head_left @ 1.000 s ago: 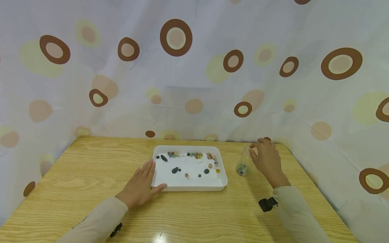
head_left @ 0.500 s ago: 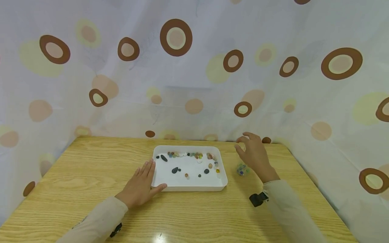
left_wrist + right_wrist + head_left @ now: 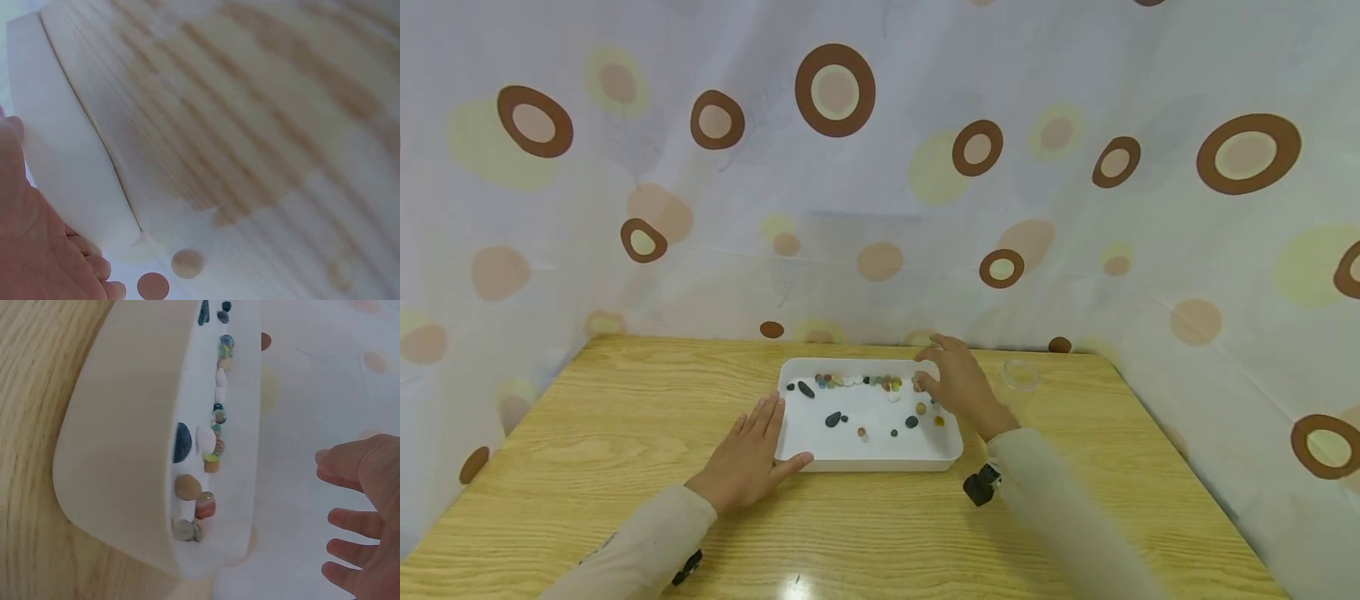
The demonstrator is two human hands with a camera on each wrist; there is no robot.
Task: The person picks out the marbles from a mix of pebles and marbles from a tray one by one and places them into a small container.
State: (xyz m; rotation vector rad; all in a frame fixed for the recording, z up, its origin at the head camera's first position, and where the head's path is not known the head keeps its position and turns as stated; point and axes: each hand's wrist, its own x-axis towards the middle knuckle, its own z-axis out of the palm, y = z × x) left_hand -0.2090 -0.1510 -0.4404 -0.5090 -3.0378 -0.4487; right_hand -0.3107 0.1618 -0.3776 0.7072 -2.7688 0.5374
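Observation:
A white tray with several pebbles and glass beads stands on the wooden table. My left hand rests along its left side, fingers straight and thumb at the front edge. In the left wrist view the hand touches the tray's white outer wall. Above the tray's back right corner hovers my right hand, fingers loosely bent, with nothing seen between them. The right wrist view shows the hand apart from the stones. Behind my right wrist, only the rim of a clear jar shows; its body is hidden.
A row of small stones and beads lies along the tray's back wall. Several dark pebbles lie scattered nearer the front. A patterned curtain hangs behind the wooden table.
My right hand has moved left from beside the jar to over the tray's right end, its forearm now covering the jar's body. The left hand has stayed still.

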